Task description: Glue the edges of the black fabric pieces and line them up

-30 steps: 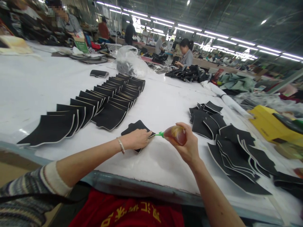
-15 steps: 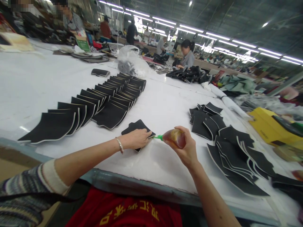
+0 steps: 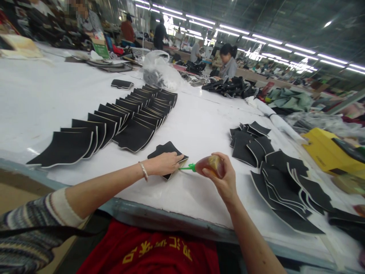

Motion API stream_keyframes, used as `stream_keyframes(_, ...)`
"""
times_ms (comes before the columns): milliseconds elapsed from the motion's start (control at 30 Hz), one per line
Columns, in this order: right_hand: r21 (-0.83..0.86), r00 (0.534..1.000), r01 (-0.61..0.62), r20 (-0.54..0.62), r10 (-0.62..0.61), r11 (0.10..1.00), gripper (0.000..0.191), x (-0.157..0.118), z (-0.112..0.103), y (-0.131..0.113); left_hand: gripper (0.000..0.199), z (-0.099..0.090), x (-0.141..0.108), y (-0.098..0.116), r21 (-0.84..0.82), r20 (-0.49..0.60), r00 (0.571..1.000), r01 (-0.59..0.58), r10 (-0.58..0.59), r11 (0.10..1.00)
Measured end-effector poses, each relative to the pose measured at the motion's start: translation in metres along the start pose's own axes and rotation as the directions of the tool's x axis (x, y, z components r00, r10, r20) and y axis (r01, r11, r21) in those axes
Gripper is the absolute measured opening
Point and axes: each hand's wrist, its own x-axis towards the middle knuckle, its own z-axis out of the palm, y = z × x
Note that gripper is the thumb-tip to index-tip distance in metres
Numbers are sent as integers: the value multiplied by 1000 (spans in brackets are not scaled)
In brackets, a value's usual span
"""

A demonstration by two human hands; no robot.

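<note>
My left hand (image 3: 168, 163) lies over a small black panel (image 3: 165, 147) with pale edges and holds it near its right corner, index finger stretched along the top. Part of the panel is hidden under that hand. Wrapped in my right hand (image 3: 226, 180) is a squeeze bottle (image 3: 209, 166) of amber liquid, tilted sideways. Its thin green nozzle (image 3: 186, 168) points left, the tip at the panel's right edge by my left fingers. Whether liquid comes out is too small to tell.
Overlapping black panels (image 3: 105, 123) run in rows at left. More panels (image 3: 282, 182) lie loosely piled at right. A clear plastic bag (image 3: 161, 70) stands behind, and a yellow box (image 3: 332, 152) sits at far right. The table's front edge (image 3: 171, 219) is close to me. Co-workers sit and stand beyond.
The nozzle tip has moved slightly left and down along the panel's right edge. My left hand stays on the panel, and the view has shifted a little.
</note>
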Motion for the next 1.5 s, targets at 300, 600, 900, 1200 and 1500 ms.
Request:
stream_keyframes(300,62,997,-29,68,25,998,49,-11,3,-5,49,-7,-5,7,-38,9,998,56,-56,998)
stream_keyframes(600,151,993,-88,95,74,985,49,-17,6,-9,51,-4,-10,8,-36,-11,998,62,-63,997)
stream_keyframes(900,168,990,-116,97,101,979,50,-23,7,-6,50,-2,-11,7,-35,-32,997,71,-72,997)
stream_keyframes(1200,170,990,-118,95,102,978,50,-28,8,-2,49,-1,-11,8,-50,-36,996,84,-86,995)
stream_keyframes(1500,-13,997,-31,-73,30,999,53,-7,-6,16,47,0,-8,5,-29,-29,998,54,-55,998)
